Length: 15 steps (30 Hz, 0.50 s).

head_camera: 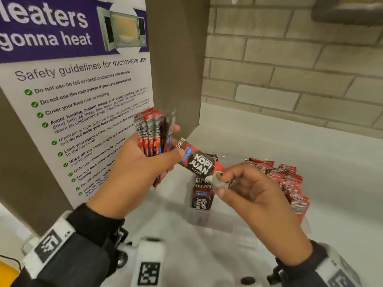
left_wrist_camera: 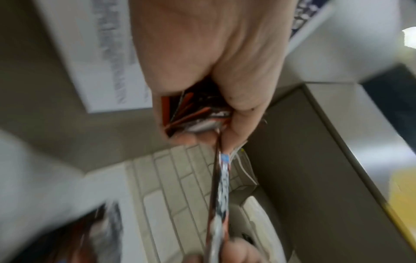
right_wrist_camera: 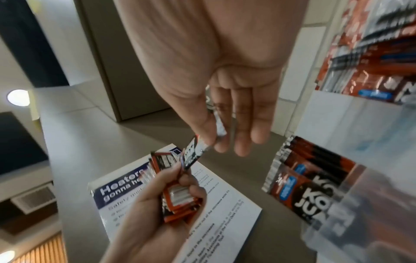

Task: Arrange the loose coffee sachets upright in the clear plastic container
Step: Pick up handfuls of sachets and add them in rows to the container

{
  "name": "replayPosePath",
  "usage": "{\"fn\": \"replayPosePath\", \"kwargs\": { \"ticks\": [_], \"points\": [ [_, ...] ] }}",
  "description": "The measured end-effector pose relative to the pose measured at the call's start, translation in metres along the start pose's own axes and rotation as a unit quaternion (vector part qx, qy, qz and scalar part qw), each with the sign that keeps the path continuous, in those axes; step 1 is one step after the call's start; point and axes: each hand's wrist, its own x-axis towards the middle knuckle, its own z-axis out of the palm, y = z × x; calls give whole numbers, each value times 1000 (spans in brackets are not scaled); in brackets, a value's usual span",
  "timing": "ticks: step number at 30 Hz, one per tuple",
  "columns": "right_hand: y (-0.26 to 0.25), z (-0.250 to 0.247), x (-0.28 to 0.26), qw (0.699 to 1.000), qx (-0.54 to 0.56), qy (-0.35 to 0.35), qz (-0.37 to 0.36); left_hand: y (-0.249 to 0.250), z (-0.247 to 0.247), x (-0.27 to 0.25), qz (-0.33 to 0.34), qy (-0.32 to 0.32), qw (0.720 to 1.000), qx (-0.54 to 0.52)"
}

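The left hand (head_camera: 141, 164) clutches a sachet bundle (head_camera: 154, 133) as stock, while the right hand (head_camera: 248, 189), at its four o'clock, pinches one sachet (head_camera: 199, 162) for the clear container (head_camera: 244, 222).

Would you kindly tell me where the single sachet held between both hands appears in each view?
Head: single sachet at centre, slanting between the left hand and right hand.
Left wrist: edge-on, lower centre, below the thumb.
Right wrist: centre, pinched at the fingertips.
Shared landmark: microwave safety poster.
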Motion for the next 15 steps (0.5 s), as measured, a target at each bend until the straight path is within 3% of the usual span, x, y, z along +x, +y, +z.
{"fn": "replayPosePath", "kwargs": {
  "ticks": [3, 6, 10, 15],
  "points": [
    [-3, -4, -3, 988, -143, 38, -49, 16, 4, -1, 48, -68, 978, 191],
    [-11, -8, 0, 965, -241, 43, -93, 24, 12, -4, 81, -127, 947, 285],
    [-10, -2, 3, 983, -178, 5, -43, 18, 20, -6, 90, -181, 934, 296],
    [11, -2, 7, 989, -139, 38, 4, 6, 7, -1, 52, -87, 979, 179]
  ]
}}
